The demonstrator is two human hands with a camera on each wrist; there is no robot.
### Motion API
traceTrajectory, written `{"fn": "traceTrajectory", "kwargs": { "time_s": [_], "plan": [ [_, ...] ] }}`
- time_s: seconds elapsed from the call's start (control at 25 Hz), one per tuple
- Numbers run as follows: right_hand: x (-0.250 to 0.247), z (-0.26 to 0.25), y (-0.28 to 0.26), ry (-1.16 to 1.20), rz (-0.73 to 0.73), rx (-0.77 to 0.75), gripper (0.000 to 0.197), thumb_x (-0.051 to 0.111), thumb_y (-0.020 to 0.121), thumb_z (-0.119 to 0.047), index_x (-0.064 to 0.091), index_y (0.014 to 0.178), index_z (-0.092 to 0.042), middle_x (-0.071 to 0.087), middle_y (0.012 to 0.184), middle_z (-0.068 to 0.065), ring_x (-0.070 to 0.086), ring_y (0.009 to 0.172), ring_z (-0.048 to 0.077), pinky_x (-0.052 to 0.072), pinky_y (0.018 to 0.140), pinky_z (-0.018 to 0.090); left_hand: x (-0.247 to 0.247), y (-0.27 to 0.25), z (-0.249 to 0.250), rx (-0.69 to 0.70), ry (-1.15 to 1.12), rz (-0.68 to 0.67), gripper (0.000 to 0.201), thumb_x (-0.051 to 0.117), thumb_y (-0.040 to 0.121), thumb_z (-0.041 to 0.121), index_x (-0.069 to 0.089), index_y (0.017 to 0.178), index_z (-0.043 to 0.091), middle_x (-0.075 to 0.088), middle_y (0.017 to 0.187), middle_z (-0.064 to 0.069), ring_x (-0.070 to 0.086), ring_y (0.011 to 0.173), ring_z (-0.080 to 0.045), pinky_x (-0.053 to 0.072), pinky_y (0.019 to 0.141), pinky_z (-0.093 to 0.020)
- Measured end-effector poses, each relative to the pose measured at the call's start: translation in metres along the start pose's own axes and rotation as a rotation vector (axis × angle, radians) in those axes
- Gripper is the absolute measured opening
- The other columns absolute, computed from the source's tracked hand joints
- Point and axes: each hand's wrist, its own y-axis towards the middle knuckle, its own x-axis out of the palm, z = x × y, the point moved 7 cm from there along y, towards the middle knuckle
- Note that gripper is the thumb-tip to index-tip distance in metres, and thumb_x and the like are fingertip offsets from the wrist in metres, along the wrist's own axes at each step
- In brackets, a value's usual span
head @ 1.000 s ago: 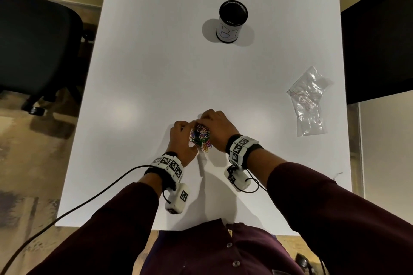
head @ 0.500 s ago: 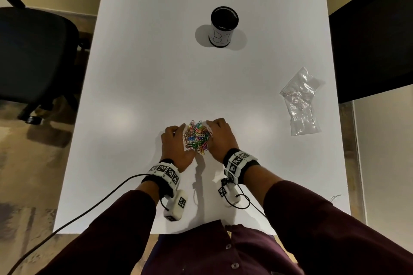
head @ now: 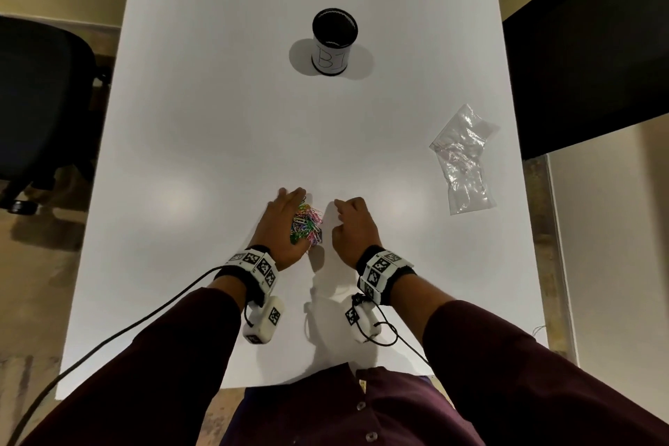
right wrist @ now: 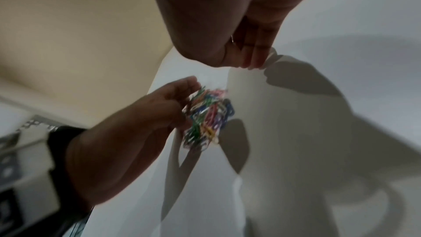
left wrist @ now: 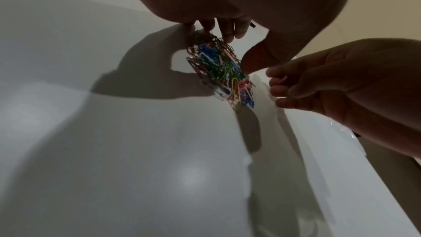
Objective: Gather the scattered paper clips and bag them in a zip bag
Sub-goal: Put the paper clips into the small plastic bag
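Note:
A clump of coloured paper clips (head: 307, 224) sits near the front middle of the white table (head: 217, 119). My left hand (head: 278, 224) cups it from the left, and the left wrist view shows the fingers (left wrist: 227, 28) and thumb curled round the clump (left wrist: 221, 71). My right hand (head: 353, 224) is a short gap to the right of the clump, fingers curled, tips on the table (right wrist: 250, 60). A thin wire-like glint shows between its fingers; I cannot tell what it is. The clear zip bag (head: 463, 159) lies crumpled at the right edge, away from both hands.
A black cup with a white label (head: 333, 43) stands upright at the far middle of the table. A black office chair (head: 40, 101) is off the left edge. A dark panel (head: 586, 47) stands beyond the right edge. A cable (head: 126, 329) trails from my left wrist.
Both hands pressed the clips together between them earlier. Now my right hand has drawn away to the right, leaving the clump against my left hand.

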Motion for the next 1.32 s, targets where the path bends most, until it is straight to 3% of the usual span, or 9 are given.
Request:
{"fn": "traceTrajectory", "kwargs": {
  "time_s": [0.08, 0.2, 0.48, 0.64, 0.72, 0.88, 1.04, 1.2, 1.32],
  "plan": [
    [-0.015, 0.02, 0.003, 0.015, 0.035, 0.038, 0.055, 0.051, 0.085, -0.001, 0.049, 0.14, -0.005, 0.048, 0.129, 0.012, 0.057, 0.114, 0.027, 0.05, 0.1, 0.04, 0.004, -0.002, 0.003, 0.044, 0.064, -0.025, 0.09, 0.066, 0.082, 0.033, 0.015, 0.155, 0.016, 0.015, 0.163, 0.0, 0.0, 0.152, -0.025, 0.003, 0.123, -0.043],
    [-0.04, 0.043, 0.002, 0.037, 0.098, 0.051, 0.051, 0.052, 0.085, 0.0, 0.053, 0.136, -0.006, 0.051, 0.127, 0.011, 0.061, 0.108, 0.024, 0.052, 0.097, 0.039, 0.008, -0.013, 0.008, 0.099, 0.082, -0.05, 0.086, 0.061, 0.08, 0.031, 0.02, 0.154, 0.017, 0.016, 0.163, 0.003, 0.002, 0.152, -0.022, 0.007, 0.123, -0.047],
    [-0.128, 0.082, 0.028, -0.02, 0.397, 0.126, 0.034, 0.06, 0.087, -0.01, 0.065, 0.12, -0.014, 0.058, 0.118, 0.008, 0.063, 0.1, 0.021, 0.05, 0.088, 0.029, -0.006, -0.016, 0.008, 0.093, 0.086, 0.019, 0.09, 0.047, 0.076, 0.055, 0.014, 0.155, 0.028, 0.012, 0.163, 0.008, -0.001, 0.152, -0.018, 0.002, 0.122, -0.044],
    [-0.197, 0.12, 0.061, -0.12, 0.535, 0.28, 0.034, 0.064, 0.087, -0.019, 0.064, 0.121, -0.015, 0.056, 0.125, 0.011, 0.059, 0.111, 0.03, 0.047, 0.099, 0.036, -0.018, -0.021, 0.003, 0.032, 0.043, 0.088, 0.084, 0.054, 0.078, 0.046, 0.023, 0.153, 0.026, 0.016, 0.163, 0.005, 0.002, 0.152, -0.019, 0.006, 0.123, -0.047],
    [-0.217, 0.135, 0.072, -0.207, 0.511, 0.358, 0.037, 0.065, 0.087, -0.021, 0.062, 0.124, -0.016, 0.052, 0.132, 0.011, 0.051, 0.121, 0.034, 0.043, 0.103, 0.037, -0.022, -0.025, -0.002, -0.009, 0.004, 0.121, 0.082, 0.056, 0.077, 0.041, 0.027, 0.152, 0.024, 0.019, 0.162, 0.004, 0.004, 0.152, -0.018, 0.008, 0.123, -0.048],
    [-0.222, 0.156, 0.088, -0.327, 0.361, 0.412, 0.041, 0.069, 0.085, -0.013, 0.064, 0.125, -0.017, 0.05, 0.136, 0.008, 0.046, 0.127, 0.033, 0.051, 0.097, 0.042, -0.025, -0.033, -0.011, -0.058, -0.023, 0.14, 0.081, 0.058, 0.077, 0.041, 0.031, 0.15, 0.02, 0.022, 0.161, 0.002, 0.006, 0.151, -0.019, 0.014, 0.122, -0.051],
    [-0.217, 0.162, 0.094, -0.37, 0.329, 0.382, 0.03, 0.064, 0.088, -0.014, 0.07, 0.117, -0.015, 0.061, 0.124, 0.011, 0.06, 0.115, 0.035, 0.054, 0.094, 0.042, -0.028, -0.035, -0.015, -0.077, -0.03, 0.171, 0.08, 0.06, 0.078, 0.04, 0.032, 0.15, 0.018, 0.024, 0.16, 0.0, 0.007, 0.151, -0.02, 0.015, 0.122, -0.045],
    [-0.222, 0.159, 0.091, -0.371, 0.388, 0.386, 0.024, 0.054, 0.093, -0.02, 0.076, 0.098, -0.013, 0.071, 0.105, 0.012, 0.068, 0.093, 0.035, 0.058, 0.08, 0.038, -0.029, -0.033, -0.014, -0.075, -0.009, 0.186, 0.077, 0.07, 0.085, 0.03, 0.031, 0.15, 0.014, 0.024, 0.16, 0.0, 0.008, 0.151, -0.02, 0.016, 0.122, -0.044],
    [-0.235, 0.148, 0.079, -0.275, 0.448, 0.346, 0.018, 0.062, 0.093, -0.024, 0.079, 0.098, -0.02, 0.073, 0.108, 0.007, 0.069, 0.095, 0.032, 0.057, 0.081, 0.036, -0.032, -0.031, -0.008, -0.078, 0.003, 0.187, 0.076, 0.069, 0.087, 0.03, 0.03, 0.149, 0.012, 0.025, 0.16, -0.002, 0.009, 0.151, -0.021, 0.012, 0.121, -0.037]
  ]
}}
